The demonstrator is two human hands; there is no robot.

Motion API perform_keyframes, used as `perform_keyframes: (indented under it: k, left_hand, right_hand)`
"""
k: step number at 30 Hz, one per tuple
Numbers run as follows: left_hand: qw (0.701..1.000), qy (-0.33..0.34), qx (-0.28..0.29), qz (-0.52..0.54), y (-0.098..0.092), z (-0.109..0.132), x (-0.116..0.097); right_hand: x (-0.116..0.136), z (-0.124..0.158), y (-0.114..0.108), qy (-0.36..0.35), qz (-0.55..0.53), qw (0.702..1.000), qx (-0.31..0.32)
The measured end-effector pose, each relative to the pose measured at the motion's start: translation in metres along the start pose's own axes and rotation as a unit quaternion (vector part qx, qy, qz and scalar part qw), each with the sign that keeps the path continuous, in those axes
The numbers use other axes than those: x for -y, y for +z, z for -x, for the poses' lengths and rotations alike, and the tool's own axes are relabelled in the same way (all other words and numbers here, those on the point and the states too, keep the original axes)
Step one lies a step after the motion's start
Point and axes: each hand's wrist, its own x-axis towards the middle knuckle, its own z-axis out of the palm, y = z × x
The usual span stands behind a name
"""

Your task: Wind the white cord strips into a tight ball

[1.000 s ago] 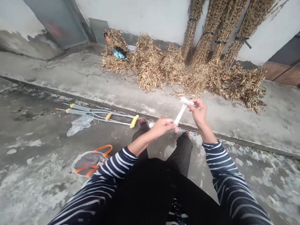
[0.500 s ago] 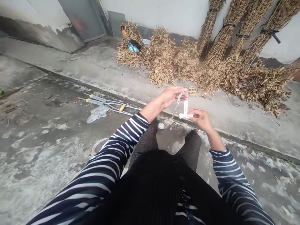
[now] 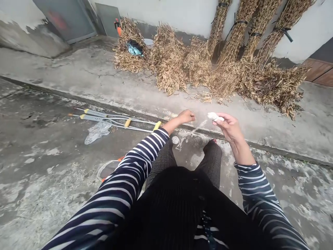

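Observation:
My right hand (image 3: 230, 127) pinches a small white bundle of wound strip (image 3: 214, 117) between thumb and fingers, over the concrete step. A faint, blurred pale streak runs down and left from the bundle; I cannot tell whether it is a loose end of the strip. To the left, apart from the bundle, my left hand (image 3: 186, 117) is closed with its fingers curled under. What it holds, if anything, is hidden. On the ground below my left hand, by my foot, lies a round white roll (image 3: 176, 140) with thin pale strands beside it.
A pair of crutches (image 3: 117, 121) lies left along the step edge, beside a clear plastic bag (image 3: 97, 132). Dry stalk heaps (image 3: 170, 66) line the wall, with tied bundles (image 3: 238, 29) leaning at right. A white-rimmed, orange-edged object (image 3: 108, 170) is partly behind my left sleeve.
The white strip was stretched between both hands; now the bundle is in my right hand, which has risen slightly. My left hand has moved lower and left. The view has shifted right.

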Motion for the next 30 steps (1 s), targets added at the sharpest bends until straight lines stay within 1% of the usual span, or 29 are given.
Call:
perform_keyframes:
  k: [1, 2, 3, 4, 6, 7, 9, 11, 13, 14, 16, 18, 20, 21, 23, 25, 28, 29, 30]
  left_hand:
    - [0.998, 0.025, -0.043, -0.033, 0.003, 0.004, 0.001]
    - [0.995, 0.052, -0.077, -0.043, 0.007, 0.01, 0.002]
    - [0.992, 0.076, -0.094, -0.03, 0.013, 0.017, 0.001]
    - [0.991, 0.093, -0.095, 0.002, 0.02, 0.025, 0.0]
    - [0.987, 0.112, -0.075, 0.085, 0.038, 0.038, -0.004]
    - [0.983, 0.12, -0.068, 0.124, 0.047, 0.043, -0.008]
    - [0.969, 0.133, -0.076, 0.192, 0.063, 0.047, -0.015]
    - [0.958, 0.128, -0.083, 0.244, 0.074, 0.046, -0.021]
    - [0.947, 0.105, -0.065, 0.296, 0.079, 0.046, -0.023]
    - [0.942, 0.093, -0.045, 0.32, 0.078, 0.048, -0.022]
    - [0.928, 0.075, 0.013, 0.365, 0.074, 0.055, -0.018]
    - [0.906, 0.054, 0.095, 0.408, 0.066, 0.065, -0.011]
    - [0.879, 0.035, 0.179, 0.441, 0.057, 0.074, -0.003]
    - [0.867, 0.027, 0.212, 0.451, 0.053, 0.077, 0.001]
    - [0.853, 0.012, 0.266, 0.448, 0.047, 0.083, 0.007]
    - [0.846, 0.0, 0.318, 0.428, 0.046, 0.088, 0.01]
    - [0.841, -0.012, 0.395, 0.368, 0.052, 0.095, 0.008]
    - [0.846, -0.015, 0.409, 0.343, 0.054, 0.098, 0.006]
    - [0.857, -0.016, 0.404, 0.32, 0.056, 0.101, 0.004]
  right_hand:
    - [0.001, -0.002, -0.003, 0.0, 0.0, 1.0, -0.012]
    - [0.002, -0.004, -0.006, -0.003, 0.002, 1.0, -0.022]
    - [0.003, -0.005, -0.008, -0.005, 0.004, 1.0, -0.03]
    - [0.004, -0.007, -0.009, -0.006, 0.008, 0.999, -0.035]
    - [0.005, -0.011, -0.008, -0.001, 0.01, 0.999, -0.041]
    - [0.006, -0.012, -0.006, 0.004, 0.008, 0.999, -0.042]
    - [0.007, -0.016, 0.002, 0.015, 0.003, 0.999, -0.04]
    - [0.007, -0.019, 0.01, 0.018, -0.002, 0.999, -0.04]
    - [0.008, -0.023, 0.015, 0.002, 0.004, 0.999, -0.046]
    - [0.008, -0.024, 0.017, -0.014, 0.013, 0.998, -0.052]
    - [0.007, -0.027, 0.017, -0.052, 0.034, 0.996, -0.067]
    - [0.004, -0.029, 0.015, -0.075, 0.049, 0.993, -0.082]
    - [0.0, -0.029, 0.015, -0.08, 0.051, 0.991, -0.092]
    - [-0.002, -0.027, 0.016, -0.08, 0.05, 0.991, -0.094]
    - [-0.005, -0.023, 0.022, -0.086, 0.052, 0.992, -0.082]
    - [-0.007, -0.017, 0.029, -0.103, 0.056, 0.992, -0.055]
    - [-0.005, -0.012, 0.037, -0.143, 0.06, 0.987, -0.03]
    - [-0.003, -0.012, 0.038, -0.153, 0.063, 0.986, -0.031]
    - [-0.001, -0.012, 0.038, -0.161, 0.066, 0.984, -0.033]
